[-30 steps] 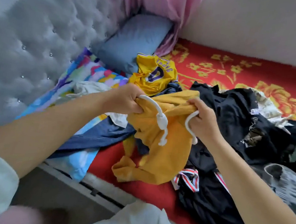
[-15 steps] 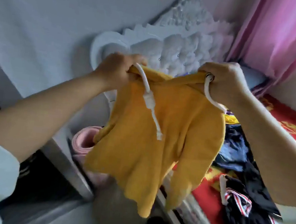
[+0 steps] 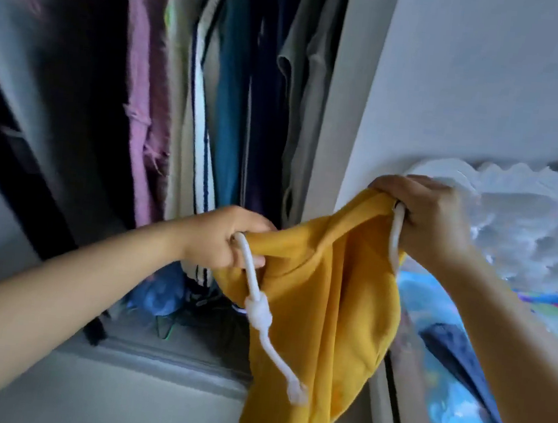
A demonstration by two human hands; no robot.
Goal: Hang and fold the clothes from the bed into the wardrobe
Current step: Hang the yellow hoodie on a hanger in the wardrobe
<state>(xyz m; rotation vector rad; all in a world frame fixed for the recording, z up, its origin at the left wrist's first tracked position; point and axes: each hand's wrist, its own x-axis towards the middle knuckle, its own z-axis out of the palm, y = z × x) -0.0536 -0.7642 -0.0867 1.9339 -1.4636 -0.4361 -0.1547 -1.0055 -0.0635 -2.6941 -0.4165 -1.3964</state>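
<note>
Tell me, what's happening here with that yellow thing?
A person is putting clothes away. Both hands hold a yellow hoodie up by its top edge: the left hand grips one side, the right hand the other, each beside a white drawstring. It hangs in front of an open wardrobe with garments hanging inside. The hoodie is not on a hanger. The bed lies to the right.

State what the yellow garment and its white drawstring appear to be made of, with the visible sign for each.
Yellow garment: probably a thick, matte knitted cotton or fleece; it drapes in soft heavy folds without shine. White drawstring: seemingly a braided cotton cord, round and matte, knotted midway with a frayed end.
</note>
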